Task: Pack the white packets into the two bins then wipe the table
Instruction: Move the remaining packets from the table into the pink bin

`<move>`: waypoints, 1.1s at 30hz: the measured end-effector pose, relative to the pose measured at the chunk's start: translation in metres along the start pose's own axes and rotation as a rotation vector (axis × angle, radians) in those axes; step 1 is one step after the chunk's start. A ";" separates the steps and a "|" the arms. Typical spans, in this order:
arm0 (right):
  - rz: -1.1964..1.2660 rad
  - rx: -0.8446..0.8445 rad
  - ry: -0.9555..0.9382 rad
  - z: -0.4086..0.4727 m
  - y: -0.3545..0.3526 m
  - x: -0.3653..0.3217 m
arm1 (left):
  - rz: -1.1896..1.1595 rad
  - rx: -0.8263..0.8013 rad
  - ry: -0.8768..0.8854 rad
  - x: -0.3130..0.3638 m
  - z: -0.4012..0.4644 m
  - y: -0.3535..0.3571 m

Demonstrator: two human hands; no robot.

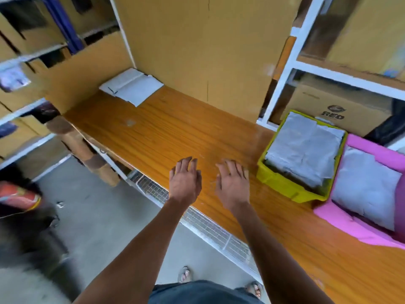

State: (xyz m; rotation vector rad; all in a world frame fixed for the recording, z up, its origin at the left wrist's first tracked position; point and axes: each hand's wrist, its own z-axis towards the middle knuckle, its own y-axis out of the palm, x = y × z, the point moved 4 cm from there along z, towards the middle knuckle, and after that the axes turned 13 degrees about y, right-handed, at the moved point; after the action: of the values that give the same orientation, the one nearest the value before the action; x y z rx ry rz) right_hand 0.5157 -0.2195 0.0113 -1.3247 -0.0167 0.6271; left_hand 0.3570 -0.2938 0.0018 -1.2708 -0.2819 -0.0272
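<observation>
At the near edge of the wooden worktop [166, 132], around 6 o'clock, both bare hands reach forward side by side, palms down. The left hand [185, 183] has its fingers loosely spread and slightly bent, its grip wide open and holding nothing; the right hand [233, 185], just beside it, is the same, fingers relaxed and nothing in its grip. Whether the fingertips touch the wood cannot be told.

Toward 3 o'clock, a yellow-green bin [285, 183] stands on the worktop, filled to the brim with white packets [304, 148] stacked flat. Touching its right side is a pink bin [372, 148], which holds more white packets [366, 189], partly cut off by the frame edge.

Far off at 11 o'clock, in the back corner of the worktop, lies a small stack of flat white packets [131, 86], well apart from both bins and from the hands. Large brown cartons [197, 51] stand behind the worktop at 12 o'clock.
</observation>
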 end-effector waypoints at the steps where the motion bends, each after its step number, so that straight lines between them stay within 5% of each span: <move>1: 0.023 -0.039 0.016 0.001 0.010 -0.015 | 0.003 -0.009 -0.023 -0.018 -0.008 -0.002; 14: 0.116 -0.342 -0.105 0.024 0.105 -0.186 | -0.038 0.010 -0.321 -0.196 -0.071 -0.034; 33: 0.320 -0.419 -0.270 0.201 0.265 -0.408 | 0.046 -0.007 -0.580 -0.447 0.024 -0.076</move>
State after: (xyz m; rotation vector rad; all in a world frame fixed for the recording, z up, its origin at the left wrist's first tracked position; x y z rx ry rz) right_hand -0.0075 -0.1886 -0.0377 -1.6517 -0.1662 1.1175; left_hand -0.0925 -0.3539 -0.0209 -1.2717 -0.7497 0.3857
